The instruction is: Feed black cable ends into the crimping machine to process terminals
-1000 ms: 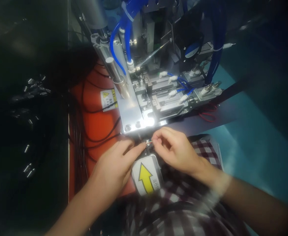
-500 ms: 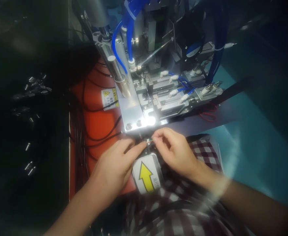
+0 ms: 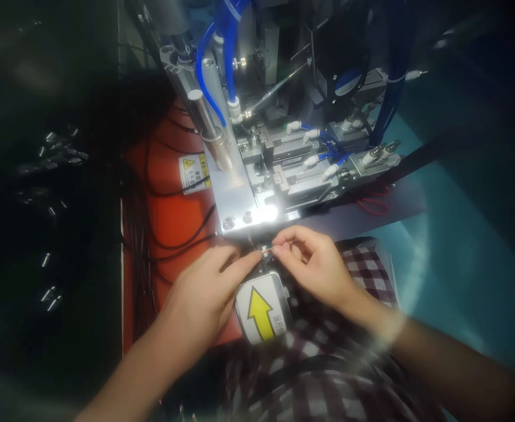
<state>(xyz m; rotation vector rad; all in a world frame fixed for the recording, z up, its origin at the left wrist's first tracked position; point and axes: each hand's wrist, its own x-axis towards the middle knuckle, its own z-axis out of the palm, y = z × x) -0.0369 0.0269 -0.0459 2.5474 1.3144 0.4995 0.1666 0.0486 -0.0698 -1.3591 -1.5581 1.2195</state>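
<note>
My right hand (image 3: 312,258) is closed in a pinch, thumb against forefinger, on what looks like a thin wire (image 3: 269,250); its ends are too small to make out. The wire meets a small pale piece (image 3: 264,252) seated in the fixture just below the machine's front metal plate (image 3: 235,202). From the other side, my left hand (image 3: 205,278) reaches in with its thumb tip pressed at that piece. Its fingers are curled under the plate's edge, and their tips are hidden, as is anything between them.
Beyond the plate stand metal slides (image 3: 305,176) with white fittings and blue air tubes (image 3: 229,64). A white block with a yellow arrow (image 3: 261,313) sits below my hands. Black cables (image 3: 141,264) run along the orange base (image 3: 169,205). Shiny small parts (image 3: 53,299) lie at left.
Both hands stay at the small piece almost unmoved. My right hand's fingers have shifted slightly, and the whole view has moved a little.
</note>
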